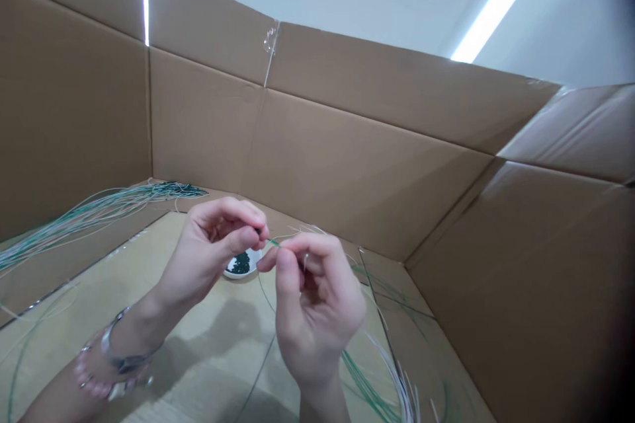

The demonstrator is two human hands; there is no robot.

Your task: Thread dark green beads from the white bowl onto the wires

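My left hand [218,248], with a watch and a pink beaded bracelet at the wrist, pinches a tiny dark piece [258,231] between thumb and forefinger. Close beside it on the right, my right hand [315,291] is closed on a thin green wire [274,242], whose end points toward the dark piece. Whether the wire enters the piece is too small to tell. Behind and just below the fingertips stands a small white bowl [255,258] of tiny dark green pieces [241,263], partly hidden by my left hand.
Cardboard walls [337,139] enclose the work board [208,344]. A bundle of green and white wires [114,201] with dark ends lies at the back left. More green and white wires [367,386] lie at the right, beside and below my right hand.
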